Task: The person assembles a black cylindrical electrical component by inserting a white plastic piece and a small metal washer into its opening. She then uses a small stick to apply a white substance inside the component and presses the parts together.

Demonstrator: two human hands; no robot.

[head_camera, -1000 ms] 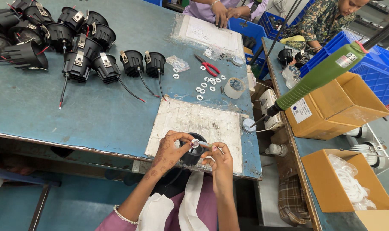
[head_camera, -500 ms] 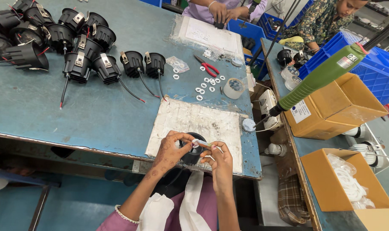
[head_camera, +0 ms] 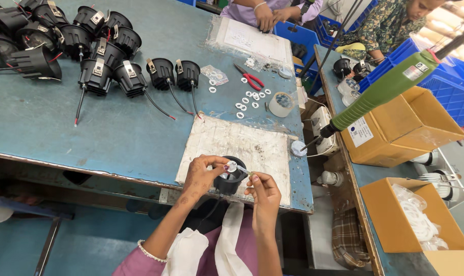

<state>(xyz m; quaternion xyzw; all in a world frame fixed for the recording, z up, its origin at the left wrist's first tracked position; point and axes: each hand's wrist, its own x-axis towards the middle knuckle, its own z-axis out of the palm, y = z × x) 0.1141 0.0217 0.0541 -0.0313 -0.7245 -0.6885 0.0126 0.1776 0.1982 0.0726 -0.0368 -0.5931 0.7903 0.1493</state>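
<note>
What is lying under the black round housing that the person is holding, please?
The black round housing sits over a worn white mat on the blue table. The left hand covers its left side, hiding what is underneath there.

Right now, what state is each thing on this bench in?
Black round housing: upright at the bench edge, held by the left hand.
Small clear part: pinched over the housing.
Right hand: holding a thin tool.
Red-handled pliers: lying flat.
Green powered screwdriver: hanging, tilted.

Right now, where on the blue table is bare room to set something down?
Bare: the blue table left of the white mat, below the black housings. Crowded: the white rings, red cutters and tape roll behind the mat.
</note>
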